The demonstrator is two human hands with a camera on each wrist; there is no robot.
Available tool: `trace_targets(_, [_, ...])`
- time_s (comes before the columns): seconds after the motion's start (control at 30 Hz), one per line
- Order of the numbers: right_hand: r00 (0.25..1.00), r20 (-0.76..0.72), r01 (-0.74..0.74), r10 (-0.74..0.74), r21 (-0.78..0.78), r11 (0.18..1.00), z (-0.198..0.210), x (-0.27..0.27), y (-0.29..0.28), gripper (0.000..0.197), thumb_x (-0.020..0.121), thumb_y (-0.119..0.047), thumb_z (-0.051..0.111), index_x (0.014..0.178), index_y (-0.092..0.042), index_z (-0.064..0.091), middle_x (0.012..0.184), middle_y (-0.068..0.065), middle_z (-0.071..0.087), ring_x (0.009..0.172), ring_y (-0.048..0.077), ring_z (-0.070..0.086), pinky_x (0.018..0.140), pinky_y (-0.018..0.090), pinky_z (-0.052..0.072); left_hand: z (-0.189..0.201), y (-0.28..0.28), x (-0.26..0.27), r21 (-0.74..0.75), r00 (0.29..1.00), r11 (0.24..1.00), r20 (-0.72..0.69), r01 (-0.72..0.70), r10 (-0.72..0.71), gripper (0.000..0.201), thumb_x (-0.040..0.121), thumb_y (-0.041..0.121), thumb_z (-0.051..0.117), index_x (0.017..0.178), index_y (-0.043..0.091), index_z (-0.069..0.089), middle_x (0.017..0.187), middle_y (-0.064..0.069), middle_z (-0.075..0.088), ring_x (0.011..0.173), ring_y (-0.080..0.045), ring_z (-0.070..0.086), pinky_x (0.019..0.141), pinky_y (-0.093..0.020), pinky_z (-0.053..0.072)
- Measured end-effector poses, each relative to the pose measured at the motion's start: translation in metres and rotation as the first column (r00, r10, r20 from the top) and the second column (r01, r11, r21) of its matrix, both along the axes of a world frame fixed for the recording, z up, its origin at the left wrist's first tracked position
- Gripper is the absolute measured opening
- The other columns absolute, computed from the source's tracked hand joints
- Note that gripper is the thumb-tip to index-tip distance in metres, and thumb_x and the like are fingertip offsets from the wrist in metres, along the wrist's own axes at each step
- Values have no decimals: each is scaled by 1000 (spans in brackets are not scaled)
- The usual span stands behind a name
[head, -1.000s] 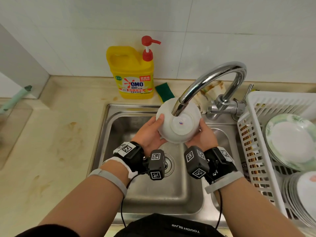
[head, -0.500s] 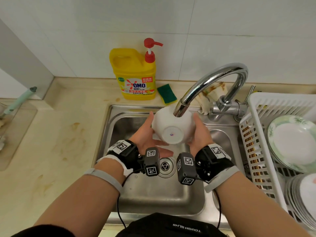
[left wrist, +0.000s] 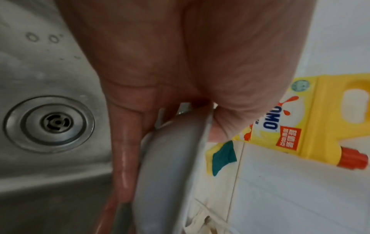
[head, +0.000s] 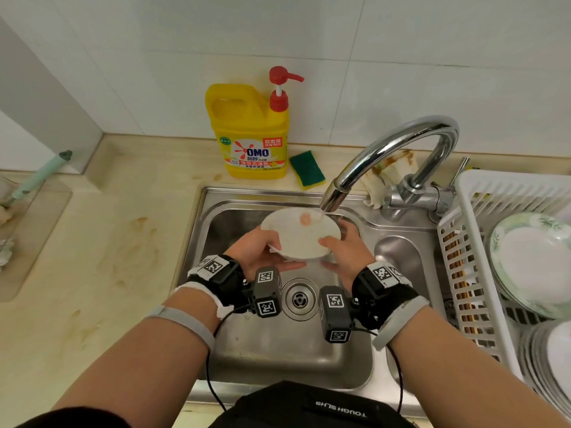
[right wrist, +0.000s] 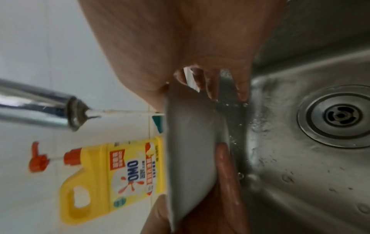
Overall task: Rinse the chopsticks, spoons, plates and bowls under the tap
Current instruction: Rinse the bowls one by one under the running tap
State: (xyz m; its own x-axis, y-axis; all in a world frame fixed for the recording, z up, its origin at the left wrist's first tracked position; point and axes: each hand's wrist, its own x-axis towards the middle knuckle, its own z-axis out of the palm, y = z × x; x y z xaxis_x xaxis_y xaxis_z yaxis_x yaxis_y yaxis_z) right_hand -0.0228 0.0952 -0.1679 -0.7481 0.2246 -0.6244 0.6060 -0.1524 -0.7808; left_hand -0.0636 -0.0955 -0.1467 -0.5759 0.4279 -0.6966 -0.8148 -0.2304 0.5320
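The bowl [head: 301, 234] has been flipped: a second ago its foot faced up under the tap [head: 335, 196], half a second ago it was tilting on its side, and now its mouth is up, level, with a thin stream landing inside near the far rim. A pinkish mark shows on the inner wall.

The left hand [head: 262, 254] grips the near-left rim, thumb on the edge and fingers [left wrist: 122, 158] wet under the base. The right hand [head: 343, 251] grips the near-right rim the same way, thumb over the edge, fingers [right wrist: 226, 171] beneath. The bowl sits between both hands, above the drain [head: 299, 299].

So the outside looks done and the inside is now being rinsed. To the right of the right hand, the rack [head: 463, 242] already holds plates [head: 531, 257], so this bowl probably goes there after the water is tipped out.
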Motion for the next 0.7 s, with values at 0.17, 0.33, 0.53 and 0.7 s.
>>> trace_targets(0.17, [965, 226, -123, 135, -67, 990, -1, 0, 5, 23, 93, -9, 67, 114, -3, 61, 79, 9, 61, 60, 16, 55, 56, 28, 45, 5, 3, -4, -139, 974, 986, -198, 88, -114, 77, 82, -18, 37, 143, 28, 49, 139, -11, 55, 124, -42, 54, 81, -58, 60])
trace_targets(0.33, [966, 215, -138, 141, -30, 990, -3, -3, 2, 19, 96, -17, 66, 107, -2, 63, 65, 6, 54, 45, 12, 44, 41, 22, 36, 6, 7, -1, -180, 964, 983, -259, 14, -62, 70, 87, -19, 39, 144, 21, 49, 136, -11, 60, 123, -37, 57, 86, -53, 60])
trace_targets(0.53, [997, 79, -7, 8, -10, 1000, -6, -6, -13, 11, 99, -16, 62, 99, -5, 63, 65, 9, 59, 46, 14, 48, 48, 26, 40, -3, 12, 13, -228, 976, 974, -211, 3, -52, 37, 98, 2, 59, 135, 3, 54, 120, -20, 71, 105, -34, 72, 81, -39, 63])
trace_targets(0.7, [991, 122, -60, 59, 7, 998, -6, -5, -10, 19, 89, -21, 76, 98, -7, 66, 70, 11, 67, 48, 15, 53, 48, 26, 45, 4, 5, 5, -347, 955, 933, -233, 95, -184, 37, 96, -3, 56, 133, -1, 53, 120, -24, 67, 98, -37, 73, 76, -43, 64])
